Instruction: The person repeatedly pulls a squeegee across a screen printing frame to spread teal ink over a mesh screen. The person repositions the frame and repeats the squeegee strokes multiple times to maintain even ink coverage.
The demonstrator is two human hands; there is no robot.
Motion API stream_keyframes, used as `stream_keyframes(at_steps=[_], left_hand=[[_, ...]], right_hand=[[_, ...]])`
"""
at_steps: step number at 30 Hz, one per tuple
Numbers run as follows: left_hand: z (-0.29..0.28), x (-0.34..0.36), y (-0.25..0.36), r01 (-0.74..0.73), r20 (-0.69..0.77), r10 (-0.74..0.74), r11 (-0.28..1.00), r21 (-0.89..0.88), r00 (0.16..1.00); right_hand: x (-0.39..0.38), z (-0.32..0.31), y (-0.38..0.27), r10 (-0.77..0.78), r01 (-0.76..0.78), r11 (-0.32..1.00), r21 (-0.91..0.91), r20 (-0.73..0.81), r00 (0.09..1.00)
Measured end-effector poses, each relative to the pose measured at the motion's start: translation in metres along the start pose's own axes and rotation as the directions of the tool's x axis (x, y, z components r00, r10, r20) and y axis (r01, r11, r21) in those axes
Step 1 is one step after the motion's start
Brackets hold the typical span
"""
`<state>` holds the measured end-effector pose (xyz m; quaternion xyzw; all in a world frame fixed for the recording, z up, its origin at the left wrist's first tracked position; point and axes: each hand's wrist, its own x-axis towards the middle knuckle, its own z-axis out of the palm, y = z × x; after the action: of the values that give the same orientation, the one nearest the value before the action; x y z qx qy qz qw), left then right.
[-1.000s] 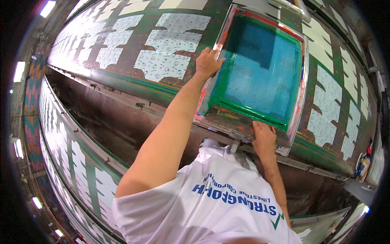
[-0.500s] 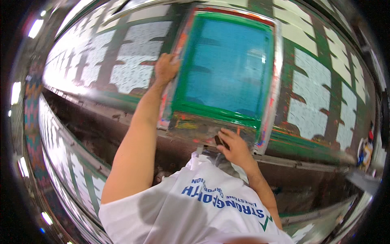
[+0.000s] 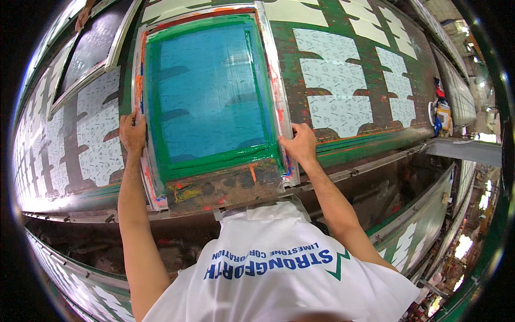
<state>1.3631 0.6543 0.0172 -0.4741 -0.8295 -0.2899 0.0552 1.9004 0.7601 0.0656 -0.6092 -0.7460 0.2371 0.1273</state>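
Note:
A screen printing frame (image 3: 214, 91) lies in front of me on the long printing table, its blue mesh bordered with green and its metal rails smeared with paint. My left hand (image 3: 132, 133) is closed around the left rail. On the opposite side, my right hand (image 3: 300, 144) grips the right rail near its lower end, thumb on the edge. A stained brown board (image 3: 225, 185) spans the frame's near end. Through the mesh, patterned fabric pieces show faintly.
White printed fabric pieces (image 3: 335, 80) lie in rows on the green-brown table. Another frame (image 3: 91, 51) rests at the far left, with a person's hand (image 3: 82, 19) by it. A metal rail (image 3: 348, 174) runs along the near edge. Bottles and containers (image 3: 441, 115) stand at the right.
My right hand has moved from near the board to the right rail and taken hold of it. The view has shifted right, and another frame now shows at the far left.

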Motion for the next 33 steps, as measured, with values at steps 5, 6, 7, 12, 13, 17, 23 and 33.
stream_keyframes(at_steps=[5, 6, 7, 12, 13, 17, 23, 33], left_hand=[[-0.002, -0.001, -0.002, -0.037, -0.038, 0.037, 0.999, 0.007, 0.999], [-0.003, 0.000, -0.002, 0.008, -0.012, -0.008, 1.000, -0.014, 1.000], [-0.004, 0.001, -0.001, 0.022, 0.009, -0.022, 0.999, -0.030, 1.000], [0.004, 0.012, 0.032, -0.002, 0.008, 0.003, 0.993, -0.119, 1.000], [0.009, 0.014, 0.047, -0.018, 0.006, 0.019, 0.994, -0.107, 1.000], [0.037, 0.021, 0.130, -0.079, -0.025, 0.077, 0.993, -0.089, 0.997], [0.090, -0.002, 0.279, -0.025, -0.045, 0.020, 0.993, -0.117, 0.999], [0.143, -0.069, 0.422, -0.034, -0.153, 0.022, 0.997, -0.073, 0.988]], right_hand=[[-0.005, -0.016, -0.017, -0.075, 0.085, 0.995, 0.057, -0.170, 0.983], [-0.006, -0.022, -0.020, -0.102, 0.117, 0.991, 0.066, -0.204, 0.974], [-0.007, -0.030, -0.023, -0.125, 0.147, 0.986, 0.075, -0.244, 0.962], [0.004, -0.080, -0.013, -0.175, 0.200, 0.979, 0.049, -0.312, 0.934], [0.010, -0.093, -0.002, -0.179, 0.199, 0.979, 0.031, -0.317, 0.931], [0.036, -0.144, 0.070, -0.152, 0.169, 0.985, 0.036, -0.279, 0.948], [0.077, -0.207, 0.220, -0.099, 0.115, 0.992, 0.048, -0.257, 0.961], [0.097, -0.252, 0.367, -0.072, 0.085, 0.995, 0.059, -0.198, 0.978]])
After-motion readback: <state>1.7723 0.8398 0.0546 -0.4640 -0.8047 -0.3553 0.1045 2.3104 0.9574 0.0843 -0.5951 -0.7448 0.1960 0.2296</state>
